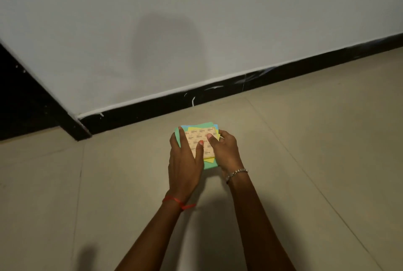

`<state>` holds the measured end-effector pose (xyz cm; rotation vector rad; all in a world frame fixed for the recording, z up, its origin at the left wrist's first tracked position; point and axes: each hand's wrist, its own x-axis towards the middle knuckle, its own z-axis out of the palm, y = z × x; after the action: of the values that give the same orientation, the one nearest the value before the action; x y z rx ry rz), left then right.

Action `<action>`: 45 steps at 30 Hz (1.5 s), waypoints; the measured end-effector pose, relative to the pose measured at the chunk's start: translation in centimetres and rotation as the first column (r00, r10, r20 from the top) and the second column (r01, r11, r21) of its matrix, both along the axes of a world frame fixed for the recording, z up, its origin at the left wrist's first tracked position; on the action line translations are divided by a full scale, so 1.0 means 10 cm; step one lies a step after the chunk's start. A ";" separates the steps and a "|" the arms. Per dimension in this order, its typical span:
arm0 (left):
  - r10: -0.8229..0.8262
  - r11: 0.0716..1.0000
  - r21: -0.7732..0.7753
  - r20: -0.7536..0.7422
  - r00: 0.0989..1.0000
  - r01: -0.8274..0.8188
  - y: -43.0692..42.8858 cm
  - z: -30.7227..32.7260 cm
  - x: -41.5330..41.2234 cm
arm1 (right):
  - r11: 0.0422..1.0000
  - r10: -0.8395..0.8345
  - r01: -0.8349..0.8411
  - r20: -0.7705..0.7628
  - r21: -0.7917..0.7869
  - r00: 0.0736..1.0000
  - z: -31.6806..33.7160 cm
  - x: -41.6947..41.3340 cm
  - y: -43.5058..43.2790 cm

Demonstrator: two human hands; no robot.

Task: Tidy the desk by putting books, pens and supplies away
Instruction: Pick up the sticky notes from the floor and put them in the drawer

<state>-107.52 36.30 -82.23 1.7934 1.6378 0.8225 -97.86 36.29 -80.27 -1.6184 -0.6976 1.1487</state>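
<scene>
Head view: the stack of coloured paper (197, 137) is gripped at its edges by the left hand (185, 159) and the right hand (225, 150) close to the tiled floor (316, 161), and is judged not yet put away.

Nothing legible. The peach top sheet (197, 139) of the paper stack (210, 165) carries a small repeated printed mark, too blurred to read.

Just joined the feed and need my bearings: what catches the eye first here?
A bright stack of coloured paper at the centre, gripped at its sides by the left hand and right hand, thumbs on top. Behind it, a black skirting board runs across below the white wall.
</scene>
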 end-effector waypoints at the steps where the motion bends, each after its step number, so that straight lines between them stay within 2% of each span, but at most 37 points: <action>1: -0.018 1.000 -0.005 -0.007 1.000 0.018 0.04 0.17 0.07 | 1.000 -0.006 0.006 0.012 -0.002 1.000 0.17 0.06 0.04; 6: -0.114 0.993 -0.016 -0.026 0.993 0.114 0.17 1.29 0.33 | 0.996 -0.091 0.090 -0.050 -0.021 0.995 1.25 0.30 0.06; 11: -0.209 0.974 -0.061 0.131 0.969 0.218 0.23 2.68 0.60 | 0.975 -0.220 0.222 -0.163 -0.007 0.962 2.59 0.60 -0.04; 15: -0.243 0.969 -0.033 0.091 0.966 0.246 0.24 3.95 0.93 | 0.961 -0.269 0.274 -0.098 0.045 0.958 3.84 0.89 -0.10; 18: -0.303 0.953 0.026 0.044 0.952 0.303 0.21 5.09 1.29 | 0.946 -0.314 0.311 0.017 0.093 0.949 4.93 1.23 -0.15; 22: -0.426 0.903 0.096 0.077 0.902 0.418 0.10 6.47 1.75 | 0.900 -0.431 0.407 0.177 0.156 0.885 6.26 1.69 -0.34; 25: -0.494 0.869 0.074 0.170 0.853 0.489 -0.05 7.36 2.13 | 0.850 -0.524 0.486 0.248 0.201 0.815 7.15 2.05 -0.58; 29: -0.526 0.824 -0.014 0.353 0.774 0.567 -0.33 8.35 2.66 | 0.766 -0.643 0.608 0.256 0.210 0.722 8.11 2.55 -0.95; 34: -0.607 0.732 -0.023 0.432 0.667 0.681 -0.67 9.00 3.24 | 0.741 -0.668 0.631 0.346 0.231 0.658 8.79 3.12 -1.45; 40: -0.746 0.602 0.059 0.399 0.534 0.797 -1.01 9.20 3.79 | 0.783 -0.575 0.607 0.526 0.132 0.627 8.99 3.60 -1.79; 43: -0.802 0.522 0.049 0.369 0.471 0.851 -0.97 9.11 4.16 | 0.779 -0.585 0.614 0.505 0.131 0.635 8.96 3.94 -1.81; 45: -0.802 0.505 0.019 0.379 0.461 0.863 -0.89 9.05 4.42 | 0.773 -0.614 0.614 0.439 0.163 0.656 8.92 4.18 -1.77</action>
<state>-63.29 27.44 8.24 1.8691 0.4022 0.4330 -56.06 18.55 8.93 -1.9462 -0.3719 0.2447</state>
